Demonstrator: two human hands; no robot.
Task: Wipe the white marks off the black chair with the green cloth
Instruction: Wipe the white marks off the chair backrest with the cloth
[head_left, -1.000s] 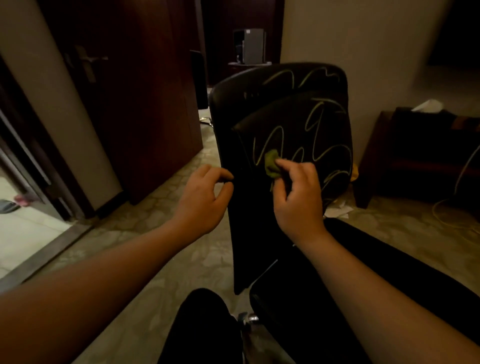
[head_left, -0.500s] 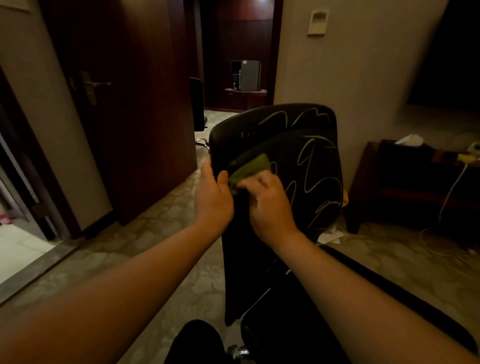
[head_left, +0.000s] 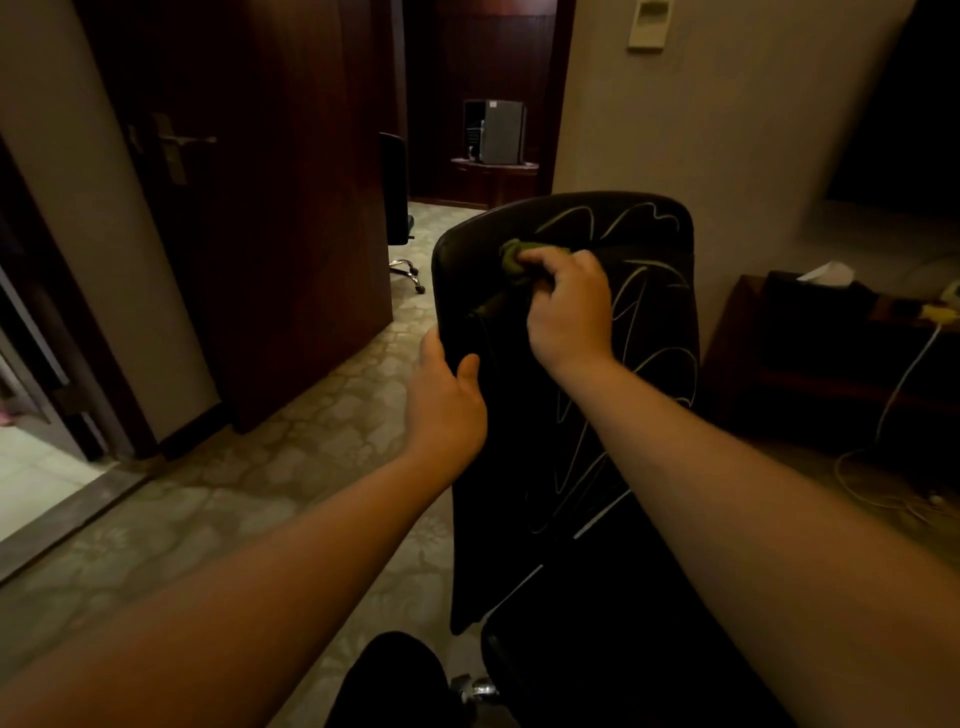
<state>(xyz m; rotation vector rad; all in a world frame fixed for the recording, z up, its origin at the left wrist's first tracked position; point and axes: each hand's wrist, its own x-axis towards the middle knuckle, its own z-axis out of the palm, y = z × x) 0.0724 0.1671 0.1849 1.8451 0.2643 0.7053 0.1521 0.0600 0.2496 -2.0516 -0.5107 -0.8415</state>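
Note:
The black chair (head_left: 519, 467) stands just in front of me with its backrest facing me. Looping white marks (head_left: 639, 291) cover the right and top parts of the backrest. My right hand (head_left: 569, 306) is closed on the bunched green cloth (head_left: 514, 260) and presses it against the upper left of the backrest. My left hand (head_left: 447, 395) grips the backrest's left edge, thumb on the front face, fingers hidden behind it.
A dark wooden door (head_left: 249, 208) stands open on the left. A second office chair (head_left: 397, 208) sits in the far doorway. A low dark table (head_left: 831, 353) with a tissue box and a trailing white cable (head_left: 904, 384) is at the right. Patterned floor lies to the left.
My right hand has carried the green cloth up the backrest toward its upper left. My left hand has slid down the chair's left edge. The view has tilted, so the chair sits lower in frame.

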